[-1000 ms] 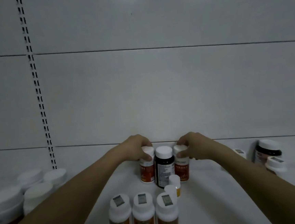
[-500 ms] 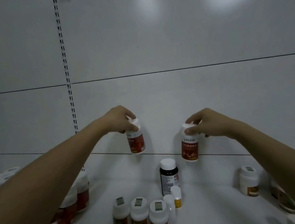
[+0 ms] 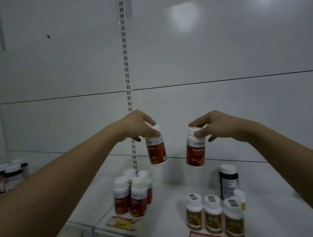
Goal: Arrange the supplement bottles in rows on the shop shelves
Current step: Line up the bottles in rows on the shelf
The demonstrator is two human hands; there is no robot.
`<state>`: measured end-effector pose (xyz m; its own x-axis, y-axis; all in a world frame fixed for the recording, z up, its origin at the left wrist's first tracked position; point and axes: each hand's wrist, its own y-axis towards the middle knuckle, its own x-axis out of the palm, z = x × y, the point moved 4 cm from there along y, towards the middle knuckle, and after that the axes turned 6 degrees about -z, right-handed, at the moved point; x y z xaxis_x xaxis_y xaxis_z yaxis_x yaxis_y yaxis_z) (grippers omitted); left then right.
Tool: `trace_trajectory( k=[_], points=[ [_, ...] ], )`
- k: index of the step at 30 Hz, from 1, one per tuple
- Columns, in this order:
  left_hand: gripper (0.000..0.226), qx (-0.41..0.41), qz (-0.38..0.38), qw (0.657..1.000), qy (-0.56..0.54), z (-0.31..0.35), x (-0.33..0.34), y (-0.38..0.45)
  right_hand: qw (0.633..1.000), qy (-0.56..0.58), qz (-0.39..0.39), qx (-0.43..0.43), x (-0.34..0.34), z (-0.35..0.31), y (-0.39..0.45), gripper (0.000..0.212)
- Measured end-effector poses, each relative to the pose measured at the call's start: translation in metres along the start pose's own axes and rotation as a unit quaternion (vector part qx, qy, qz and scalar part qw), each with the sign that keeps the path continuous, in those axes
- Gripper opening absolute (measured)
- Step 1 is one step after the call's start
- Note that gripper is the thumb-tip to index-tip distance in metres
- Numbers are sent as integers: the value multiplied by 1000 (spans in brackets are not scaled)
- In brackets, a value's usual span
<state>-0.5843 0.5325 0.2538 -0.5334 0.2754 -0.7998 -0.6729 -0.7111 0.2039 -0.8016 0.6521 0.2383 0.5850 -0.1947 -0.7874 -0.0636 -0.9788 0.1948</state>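
Note:
My left hand [image 3: 137,126] grips the white cap of a red-labelled supplement bottle [image 3: 156,150], held in the air above the white shelf [image 3: 173,194]. My right hand [image 3: 214,125] holds a second red-labelled bottle [image 3: 195,152] by its cap, level with the first and a little to its right. Both bottles hang upright, clear of the shelf. Below the left bottle stands a cluster of several similar red-labelled bottles [image 3: 134,194]. A dark bottle with a white cap [image 3: 229,181] stands at the right.
Three white-capped bottles with green-orange labels [image 3: 214,215] line the shelf front, with a small yellow-labelled bottle [image 3: 241,198] behind them. Dark bottles [image 3: 9,176] stand on the left bay. Price tags [image 3: 121,223] mark the shelf edge. A slotted upright [image 3: 126,68] divides the back panel.
The view has swung left and my hands carried both red bottles leftward, away from the dark bottle. The cluster of red bottles now sits below the left one.

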Motion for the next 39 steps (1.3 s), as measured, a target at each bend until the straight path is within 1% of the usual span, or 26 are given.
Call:
trace_trajectory(
  k=[2,4,6,9,11,15,17,20,25,31,34,39],
  points=[
    [51,3,9,999,-43,-20,-11,-14,1000,27,-9,-10,21,-19,9,37],
    [53,0,8,996,-88,-37,-20,-26,999,38,-13,-17,39,-36,18,36],
    [45,0,4,992,-126,-52,-27,-34,999,45,-16,-17,55,-50,29,33],
    [38,6,26,984,-175,-71,-35,-40,999,42,8,-14,70,-66,43,33],
    [42,9,48,977,-205,-82,-39,-40,999,37,25,-18,76,-73,51,36],
    [49,17,70,966,-250,-99,-43,-29,999,22,28,-20,82,-78,65,36],
    [52,21,74,964,-253,-105,-43,-17,999,10,31,-15,82,-78,73,35],
    [51,22,91,969,-230,-111,-40,3,1000,-7,26,-12,79,-75,87,35],
    [48,19,111,973,-203,-127,-33,33,998,-46,20,-29,72,-71,120,31],
    [51,13,134,972,-191,-146,-53,68,998,-58,-12,-26,84,-58,162,33],
    [50,7,133,972,-192,-159,-52,85,997,-61,-31,-19,94,-46,176,34],
    [48,15,112,973,-201,-175,-41,107,996,-73,-49,4,109,-42,194,33]
  ],
)
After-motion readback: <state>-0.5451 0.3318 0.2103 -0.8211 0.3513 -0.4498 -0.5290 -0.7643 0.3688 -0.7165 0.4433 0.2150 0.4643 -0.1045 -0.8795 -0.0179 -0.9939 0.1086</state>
